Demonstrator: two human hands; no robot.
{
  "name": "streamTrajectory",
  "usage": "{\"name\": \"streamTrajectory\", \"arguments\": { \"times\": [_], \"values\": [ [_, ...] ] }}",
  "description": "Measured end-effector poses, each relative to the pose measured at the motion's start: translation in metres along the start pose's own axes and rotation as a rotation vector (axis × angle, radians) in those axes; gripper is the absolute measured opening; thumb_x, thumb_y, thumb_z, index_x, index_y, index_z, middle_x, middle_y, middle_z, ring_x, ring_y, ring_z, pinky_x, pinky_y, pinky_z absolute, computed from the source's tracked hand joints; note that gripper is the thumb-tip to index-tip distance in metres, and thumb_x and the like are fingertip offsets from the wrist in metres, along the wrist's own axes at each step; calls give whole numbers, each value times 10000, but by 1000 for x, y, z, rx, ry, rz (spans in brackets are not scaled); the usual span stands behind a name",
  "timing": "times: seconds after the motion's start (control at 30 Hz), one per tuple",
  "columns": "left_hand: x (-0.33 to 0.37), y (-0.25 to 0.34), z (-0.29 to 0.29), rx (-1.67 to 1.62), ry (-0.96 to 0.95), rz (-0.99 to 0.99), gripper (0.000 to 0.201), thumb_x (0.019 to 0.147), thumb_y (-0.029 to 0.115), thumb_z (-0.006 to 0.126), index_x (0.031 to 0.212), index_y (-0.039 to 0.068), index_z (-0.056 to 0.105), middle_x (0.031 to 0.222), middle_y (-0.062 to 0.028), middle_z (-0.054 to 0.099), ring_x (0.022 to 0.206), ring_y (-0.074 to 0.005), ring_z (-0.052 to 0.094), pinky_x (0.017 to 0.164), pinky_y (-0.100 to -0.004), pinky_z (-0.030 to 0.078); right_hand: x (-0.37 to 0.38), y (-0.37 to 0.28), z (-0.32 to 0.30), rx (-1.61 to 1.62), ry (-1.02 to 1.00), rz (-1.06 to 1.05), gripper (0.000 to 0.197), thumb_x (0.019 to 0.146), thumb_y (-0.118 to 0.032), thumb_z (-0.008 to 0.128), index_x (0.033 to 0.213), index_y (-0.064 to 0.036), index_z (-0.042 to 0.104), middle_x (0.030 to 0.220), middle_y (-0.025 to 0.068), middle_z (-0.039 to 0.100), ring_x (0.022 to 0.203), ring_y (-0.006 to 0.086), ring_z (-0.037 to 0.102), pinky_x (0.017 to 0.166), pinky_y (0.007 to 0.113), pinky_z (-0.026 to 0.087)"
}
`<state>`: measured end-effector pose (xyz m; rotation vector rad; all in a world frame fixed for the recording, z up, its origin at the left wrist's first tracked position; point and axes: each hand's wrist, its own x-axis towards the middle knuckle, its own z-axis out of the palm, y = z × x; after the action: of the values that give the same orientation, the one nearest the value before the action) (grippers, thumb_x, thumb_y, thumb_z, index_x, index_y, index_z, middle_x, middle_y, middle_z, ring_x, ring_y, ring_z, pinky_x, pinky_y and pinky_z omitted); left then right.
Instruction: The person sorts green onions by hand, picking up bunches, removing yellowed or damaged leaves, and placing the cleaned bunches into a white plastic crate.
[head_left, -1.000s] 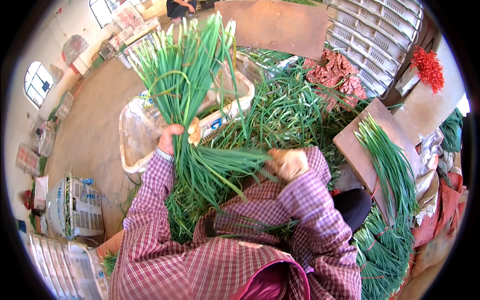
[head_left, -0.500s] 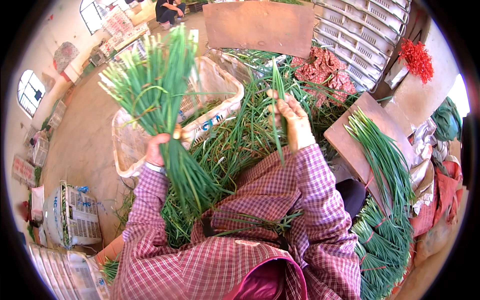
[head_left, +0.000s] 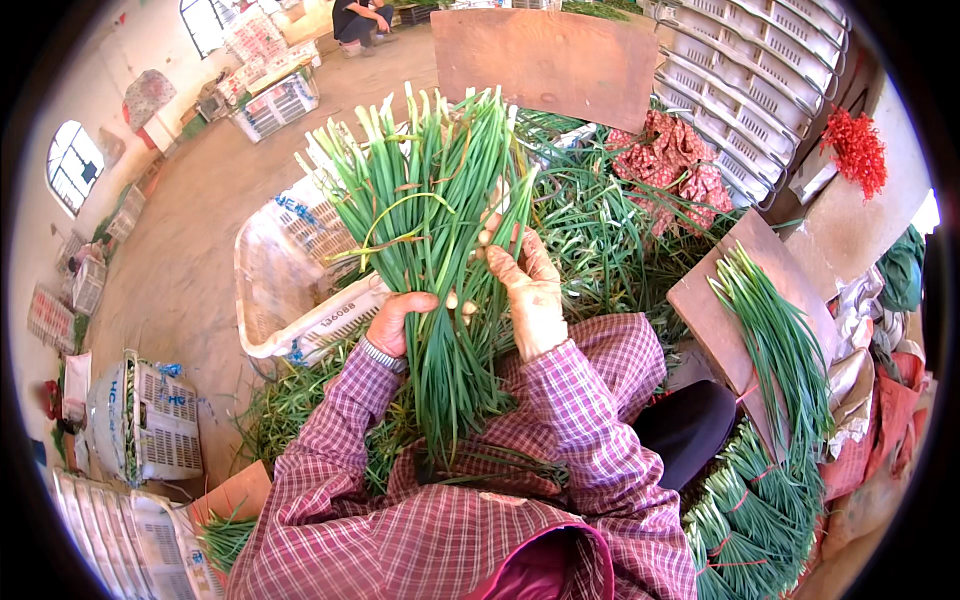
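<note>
A thick bunch of garlic chives [head_left: 425, 210] stands fanned out before me, pale stem ends up and green leaves hanging down. My left hand [head_left: 392, 322] is wrapped around its middle, fingertips showing at the bunch's right side. Against that side, my right hand [head_left: 534, 292] is closed on a few chives [head_left: 518, 205], its thumb and fingers pinched together; leaves partly hide the grip. Loose chives [head_left: 610, 250] lie heaped behind and below the hands. To the right, a smaller bundle of chives [head_left: 770, 320] rests on a tilted brown board [head_left: 700, 290].
Behind the bunch at left is a white plastic crate [head_left: 265, 290]. Bundles tied with red bands [head_left: 740, 500] are stacked at lower right. A brown panel [head_left: 545, 65], patterned red cloth [head_left: 670, 165] and stacked white crates [head_left: 745, 90] stand farther back. A person [head_left: 360, 22] crouches far off.
My left hand has brought the bunch rightward to the centre. My right hand has moved left and down with its few chives, now against the bunch's side.
</note>
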<state>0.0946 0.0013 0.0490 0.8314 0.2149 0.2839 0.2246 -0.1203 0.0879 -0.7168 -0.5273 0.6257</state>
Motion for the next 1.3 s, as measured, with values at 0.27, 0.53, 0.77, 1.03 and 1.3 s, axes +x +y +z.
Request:
{"name": "streamTrajectory", "arguments": {
  "times": [0.27,0.53,0.77,1.03,1.3],
  "values": [
    [-1,2,-29,55,-17,3,410,721,105,588,1094,-57,536,929,-154,632,826,-289,646,733,-401,562,16,-39,-22,-228,-26,81,287,860,-69,614,1139,-47,551,1013,2,605,924,91,543,874,249,430],
    [-5,3,-52,217,13,80,476,653,74,597,1104,-57,513,782,-130,585,840,-325,613,813,-490,512,39,-55,-38,-102,112,-267,346,914,-402,506,989,-72,578,918,50,595,750,145,580,777,344,483],
    [-1,18,-38,173,-263,54,431,663,97,639,1053,-58,540,734,-136,582,739,-333,611,710,-496,513,72,-71,-65,-238,16,-120,487,781,13,678,1227,-49,490,928,53,565,846,120,566,812,226,483],
    [-11,22,-54,261,-248,28,490,645,89,648,1090,-55,502,739,-182,614,547,-280,587,478,-380,495,79,-50,-55,-477,-217,265,422,828,14,604,1229,10,472,971,123,625,862,142,599,796,232,501],
    [-33,28,-78,381,-99,-58,506,658,76,669,1112,-75,504,729,-195,623,547,-291,605,412,-362,465,115,-95,-127,-904,-7,-100,177,922,-114,496,945,15,614,854,95,675,716,136,576,682,241,474]
  ]
}}
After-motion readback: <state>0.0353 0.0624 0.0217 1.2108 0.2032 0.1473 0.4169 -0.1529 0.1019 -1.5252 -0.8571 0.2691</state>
